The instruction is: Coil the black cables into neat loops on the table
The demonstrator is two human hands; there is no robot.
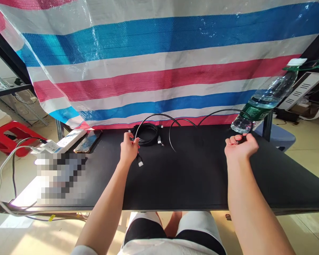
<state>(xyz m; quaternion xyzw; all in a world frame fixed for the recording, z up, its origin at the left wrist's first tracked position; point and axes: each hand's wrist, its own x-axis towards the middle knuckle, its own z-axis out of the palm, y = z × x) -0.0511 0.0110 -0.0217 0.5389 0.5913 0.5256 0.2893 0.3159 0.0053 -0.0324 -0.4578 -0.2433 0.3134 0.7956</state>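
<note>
Near edge: the desk [196,177] is running across above the person's white-and-black shorts [196,221], and both arms are reaching over it, presumably because the person is sitting close.
White connector [140,164]: it is showing on a short dark end just below the left hand [129,146]; whether it is touching the desk cannot be told.
Left hand: left of the desk's middle, thumb and fingertips are pinching the black cable [224,109], a light hold that seems to suit something so thin.
Right hand [241,146]: toward the far right corner, it is making a fist around the cable, perhaps so that the line does not slip.
Black cable: between the hands it is rising in loose arcs along the far edge, likely because it is slack and springy.
Coil [149,142]: it is lying just right of the left hand, probably wound for compactness; whether it is joining the cable is unclear.
Phone [88,142]: it is lying near the far left corner beside the power strip [71,140], perhaps for easy charging.
Bottle [255,111]: it is standing by the far right corner, partly filled, looking tilted, maybe through the wide lens.
Striped sheet [159,81]: it is hanging behind the far edge, possibly as a screen.
</note>
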